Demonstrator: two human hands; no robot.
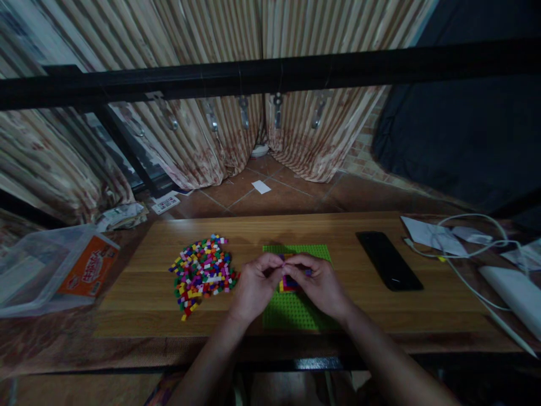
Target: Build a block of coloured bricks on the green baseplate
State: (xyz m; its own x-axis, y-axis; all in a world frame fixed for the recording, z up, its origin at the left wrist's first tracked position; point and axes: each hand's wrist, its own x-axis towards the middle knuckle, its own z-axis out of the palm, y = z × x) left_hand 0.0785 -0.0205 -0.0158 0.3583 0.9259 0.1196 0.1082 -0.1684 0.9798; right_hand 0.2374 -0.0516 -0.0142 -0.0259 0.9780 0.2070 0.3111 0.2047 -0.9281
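So both hands meet over the green baseplate [296, 310]: left hand [256, 285] and right hand [321, 285] each pinch tiny bricks [289, 280] together, fingertips touching, right above the build for control. Loose brick pile [203, 272] sits at nine o'clock, phone [389, 260] at three.

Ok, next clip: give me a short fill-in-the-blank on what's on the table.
Both hands, left hand and right hand, meet over a ____ baseplate.
The heap of small bricks lies to the ____ of the baseplate.
The black phone lies flat on the ____ table.

Missing words: green; left; wooden
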